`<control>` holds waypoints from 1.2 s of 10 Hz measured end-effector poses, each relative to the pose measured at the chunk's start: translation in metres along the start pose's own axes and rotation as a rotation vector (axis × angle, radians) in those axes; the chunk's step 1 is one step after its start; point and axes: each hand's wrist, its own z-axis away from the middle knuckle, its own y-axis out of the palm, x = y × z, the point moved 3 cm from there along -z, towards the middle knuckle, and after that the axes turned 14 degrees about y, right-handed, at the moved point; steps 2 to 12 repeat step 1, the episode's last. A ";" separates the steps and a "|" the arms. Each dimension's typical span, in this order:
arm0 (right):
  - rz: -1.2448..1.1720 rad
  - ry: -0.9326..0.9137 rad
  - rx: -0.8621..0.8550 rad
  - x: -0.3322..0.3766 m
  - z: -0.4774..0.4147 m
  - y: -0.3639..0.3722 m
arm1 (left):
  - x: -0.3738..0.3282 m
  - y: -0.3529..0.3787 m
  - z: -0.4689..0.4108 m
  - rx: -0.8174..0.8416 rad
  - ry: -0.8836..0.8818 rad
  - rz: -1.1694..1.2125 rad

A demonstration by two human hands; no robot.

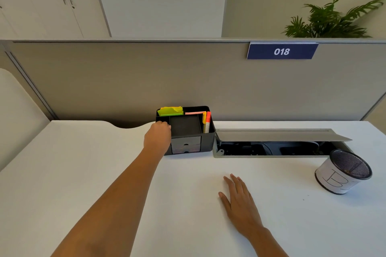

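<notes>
A black desk organiser (207,140) stands at the back of the white desk (87,165), against the partition. It holds yellow-green sticky notes (170,110), a pink pad and orange and yellow highlighters (206,122), with two small drawers in its front. My left hand (157,137) reaches out to its left end, fingers curled over the rim of the left compartment; what the fingertips hold is hidden. My right hand (237,198) lies flat on the desk, fingers straight, well in front of the organiser.
An open cable tray (277,144) with its grey lid raised runs to the right of the organiser. A mesh pen cup (344,171) wrapped in white paper lies tipped at the right. A grey partition (125,81) with a blue "018" label (282,51) backs the desk.
</notes>
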 end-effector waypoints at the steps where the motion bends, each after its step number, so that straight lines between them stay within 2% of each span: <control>1: -0.061 0.012 -0.035 0.004 0.013 -0.021 | -0.004 -0.004 0.009 -0.069 0.059 -0.055; 12: -0.061 0.012 -0.035 0.004 0.013 -0.021 | -0.004 -0.004 0.009 -0.069 0.059 -0.055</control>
